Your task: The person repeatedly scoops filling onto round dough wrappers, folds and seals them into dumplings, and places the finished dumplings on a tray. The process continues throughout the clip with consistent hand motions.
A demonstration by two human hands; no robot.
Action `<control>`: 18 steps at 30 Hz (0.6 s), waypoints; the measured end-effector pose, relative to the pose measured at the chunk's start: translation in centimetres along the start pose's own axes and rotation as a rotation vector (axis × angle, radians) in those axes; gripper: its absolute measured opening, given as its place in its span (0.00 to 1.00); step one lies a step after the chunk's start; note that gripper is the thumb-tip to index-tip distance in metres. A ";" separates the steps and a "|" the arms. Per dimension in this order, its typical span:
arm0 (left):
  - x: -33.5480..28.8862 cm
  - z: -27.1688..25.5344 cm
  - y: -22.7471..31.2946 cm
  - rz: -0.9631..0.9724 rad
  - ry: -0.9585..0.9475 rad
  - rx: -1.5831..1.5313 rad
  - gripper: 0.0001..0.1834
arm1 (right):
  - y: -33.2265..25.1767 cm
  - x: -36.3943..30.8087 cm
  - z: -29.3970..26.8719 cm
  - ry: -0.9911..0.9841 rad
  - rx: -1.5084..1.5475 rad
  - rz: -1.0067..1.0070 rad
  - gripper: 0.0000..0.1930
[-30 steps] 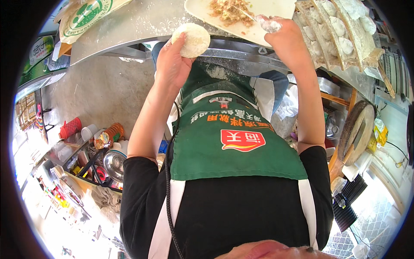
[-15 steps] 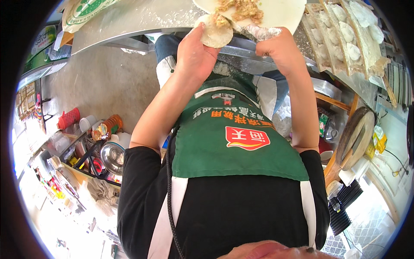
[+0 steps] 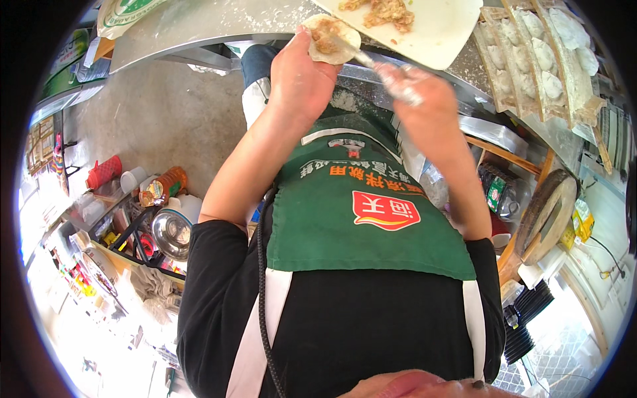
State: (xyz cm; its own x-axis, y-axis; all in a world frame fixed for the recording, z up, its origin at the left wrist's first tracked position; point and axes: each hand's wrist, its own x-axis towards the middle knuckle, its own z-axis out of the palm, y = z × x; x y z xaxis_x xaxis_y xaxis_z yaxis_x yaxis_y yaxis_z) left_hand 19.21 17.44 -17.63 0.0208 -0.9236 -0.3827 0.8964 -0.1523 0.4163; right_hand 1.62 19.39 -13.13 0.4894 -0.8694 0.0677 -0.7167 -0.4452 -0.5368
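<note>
1. One round wrapper [image 3: 330, 58] is being pinched at its edge by the left hand [image 3: 304, 76], lying beyond the palm, away from the body; filling [image 3: 324, 36] is being carried on it.
2. One thin tool [image 3: 362, 58] is being gripped by the blurred right hand [image 3: 421, 99], its long axis being angled leftward and outward onto the wrapper; the left hand is nearer.
3. One white plate [image 3: 446, 41] is being seen, with more filling; dough pieces [image 3: 545, 57] are being held in rows, too unclear for counting.

wide fisheye head cam faces dn, near, at l. hand [image 3: 302, 79] & r. hand [image 3: 424, 99].
</note>
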 end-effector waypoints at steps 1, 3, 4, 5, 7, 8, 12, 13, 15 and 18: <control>0.0 -0.1 0.2 0.004 -0.018 0.002 0.21 | 0.6 0.3 -0.8 0.136 -0.069 -0.161 0.18; 0.0 0.2 0.5 -0.020 0.014 -0.002 0.21 | 0.7 2.2 -2.9 0.078 -0.231 -0.105 0.14; -0.1 0.4 0.6 -0.032 0.030 0.000 0.21 | 2.0 3.9 -2.9 0.039 -0.276 -0.112 0.13; 0.1 0.5 0.6 -0.043 0.020 -0.002 0.21 | 4.1 5.1 -2.3 0.028 -0.309 -0.137 0.12; 0.7 0.4 0.5 -0.054 0.008 -0.006 0.21 | 7.7 6.8 -1.0 0.002 -0.368 -0.200 0.11; 0.8 0.2 0.6 -0.057 -0.008 -0.007 0.21 | 7.0 7.1 -1.1 -0.043 -0.195 -0.021 0.10; 1.0 -0.3 0.9 -0.056 -0.059 -0.002 0.22 | 3.8 6.4 -2.1 -0.030 0.353 0.407 0.07; 1.0 -0.4 0.9 -0.052 -0.067 0.001 0.22 | 3.5 6.3 -2.2 0.024 0.455 0.442 0.06; 0.9 -0.1 0.9 -0.053 -0.052 0.016 0.22 | 5.3 6.5 -1.8 -0.018 0.537 0.391 0.06; 1.1 -0.1 0.9 -0.061 -0.052 0.031 0.22 | 4.4 6.6 -1.0 -0.013 0.523 0.433 0.05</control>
State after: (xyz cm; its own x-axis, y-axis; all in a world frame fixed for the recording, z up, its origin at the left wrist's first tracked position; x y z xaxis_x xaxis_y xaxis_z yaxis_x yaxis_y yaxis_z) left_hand 20.12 16.35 -17.76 -0.0567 -0.9292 -0.3652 0.8810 -0.2187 0.4196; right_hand 1.21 11.51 -14.24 0.2205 -0.9420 -0.2529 -0.5164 0.1072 -0.8496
